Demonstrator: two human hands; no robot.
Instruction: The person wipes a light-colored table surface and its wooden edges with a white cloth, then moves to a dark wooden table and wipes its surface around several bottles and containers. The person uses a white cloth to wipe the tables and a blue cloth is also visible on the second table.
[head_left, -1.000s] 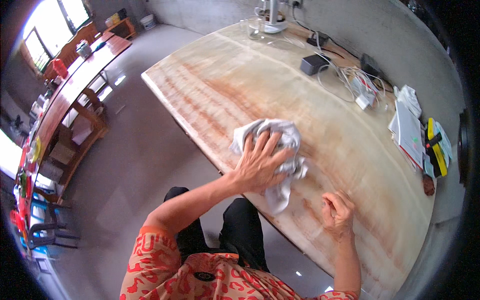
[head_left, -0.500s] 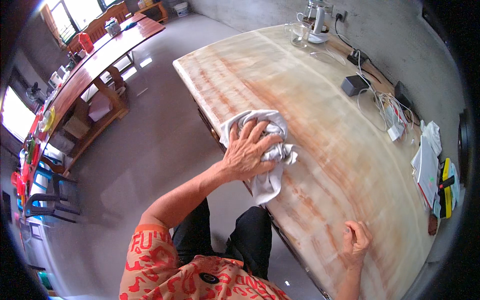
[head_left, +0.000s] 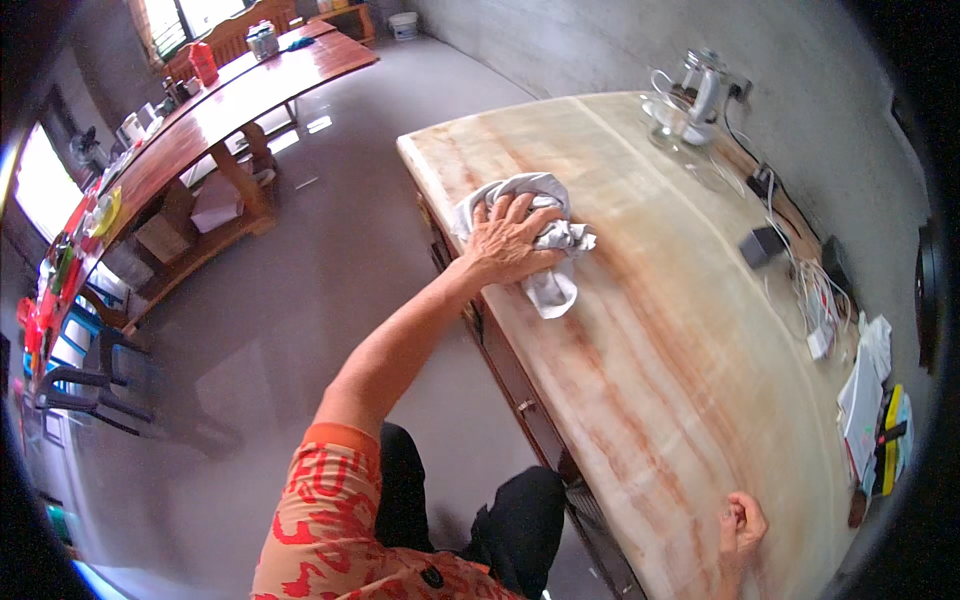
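Observation:
My left hand (head_left: 508, 243) presses down on a crumpled white cloth (head_left: 553, 290) near the front edge of a marble-patterned tabletop (head_left: 690, 330). Its fingers are bent into the cloth's folds, and one end of the cloth trails toward me. At the lower right, my right hand (head_left: 742, 522) is on or just over the same tabletop. Its fingers are curled in, and nothing shows in them.
Along the wall side are a glass kettle (head_left: 697, 95), a glass cup (head_left: 668, 125), a black adapter (head_left: 762, 246), tangled white cables (head_left: 815, 295) and papers (head_left: 860, 410). Across the floor stand a long wooden table (head_left: 230, 105) and a dark chair (head_left: 95, 390).
My left hand has pushed the cloth farther along the tabletop, toward its far end, with the arm stretched out more. The view has shifted, and my right hand's fingers look more tightly curled.

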